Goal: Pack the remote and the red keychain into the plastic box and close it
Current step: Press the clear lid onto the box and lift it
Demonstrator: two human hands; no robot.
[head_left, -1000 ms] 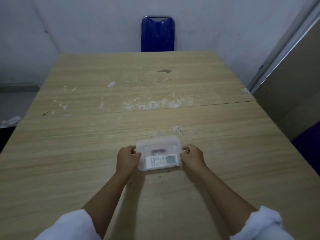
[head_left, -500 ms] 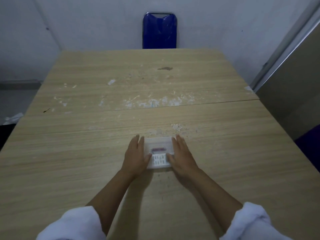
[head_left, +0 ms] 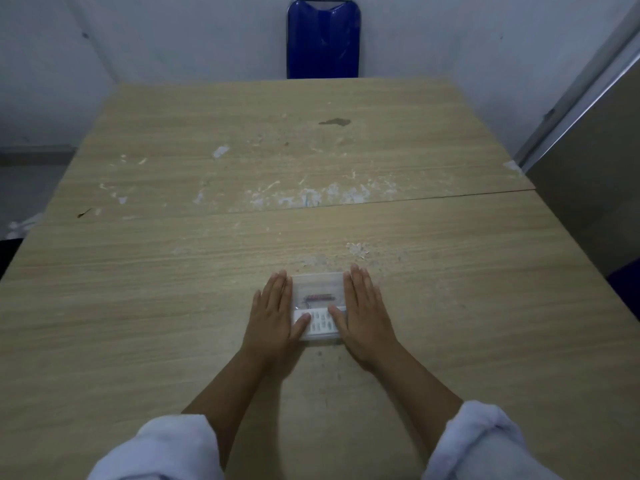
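A clear plastic box [head_left: 318, 284] with its lid on lies on the wooden table in front of me. Through the lid I see the white remote [head_left: 320, 323] along the near side and the red keychain [head_left: 320, 297] behind it. My left hand [head_left: 273, 313] lies flat over the box's left end, fingers straight, thumb on the lid. My right hand [head_left: 363, 313] lies flat over the right end the same way. Both palms hide the ends of the box and of the remote.
The wooden table [head_left: 207, 306] has white scuffs and a dark stain [head_left: 334, 122] farther back, and a seam across its middle. A blue chair [head_left: 323, 38] stands at the far edge against the wall. A grey panel [head_left: 588, 168] runs along the right.
One second ago both hands gripped the box's ends with curled fingers. They have since flattened onto the lid and now lie there, barely shifted from half a second ago.
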